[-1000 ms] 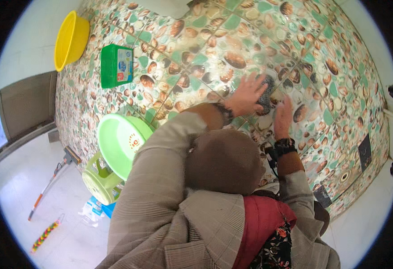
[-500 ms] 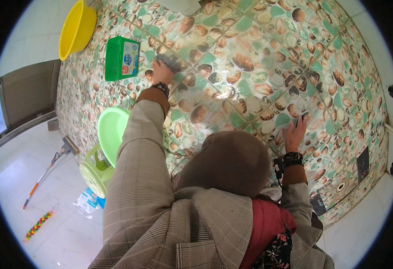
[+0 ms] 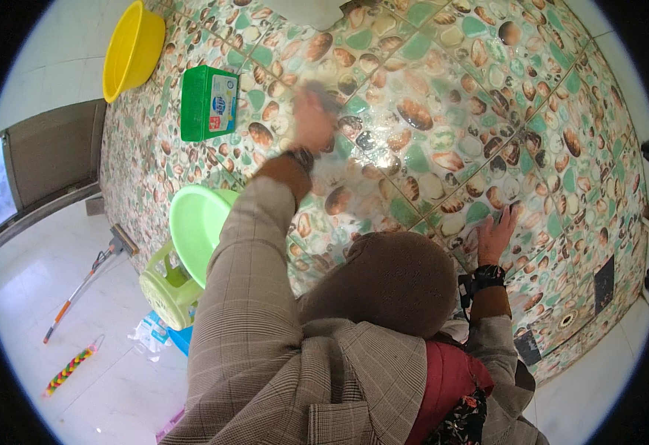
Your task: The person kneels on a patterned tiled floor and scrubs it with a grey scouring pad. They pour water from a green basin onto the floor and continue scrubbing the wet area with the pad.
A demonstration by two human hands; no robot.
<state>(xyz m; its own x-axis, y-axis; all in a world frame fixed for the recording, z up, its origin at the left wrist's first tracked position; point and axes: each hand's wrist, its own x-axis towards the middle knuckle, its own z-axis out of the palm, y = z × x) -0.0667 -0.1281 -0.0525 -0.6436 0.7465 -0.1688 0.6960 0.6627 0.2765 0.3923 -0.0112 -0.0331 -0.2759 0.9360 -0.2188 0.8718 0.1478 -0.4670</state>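
Observation:
My left hand (image 3: pixel 314 124) is smeared by motion over the wet pebble-patterned tiles (image 3: pixel 413 156). A grey scouring pad (image 3: pixel 329 95) is under its fingers, blurred as well. To the left of that hand stands a green plastic tub (image 3: pixel 198 104) with a label on its side. My right hand (image 3: pixel 496 233) rests on the tiles at the right, fingers stretched out and apart, with nothing seen in it. Between my forearms a rounded brown-clad shape, probably my knee (image 3: pixel 391 274), hides part of the tiled surface.
A yellow basin (image 3: pixel 135 55) stands at the far left. Nearer are a light green basin (image 3: pixel 194 226), a pale green stool (image 3: pixel 163 293) and a squeegee-like tool with a long handle (image 3: pixel 87 278). A colourful braided item (image 3: pixel 71 371) lies on white tiles. A white fixture (image 3: pixel 309 11) shows at the top.
My left hand has swept rightward with the grey pad, away from the green tub. My right hand stays at nearly the same spot. The whole view has shifted slightly.

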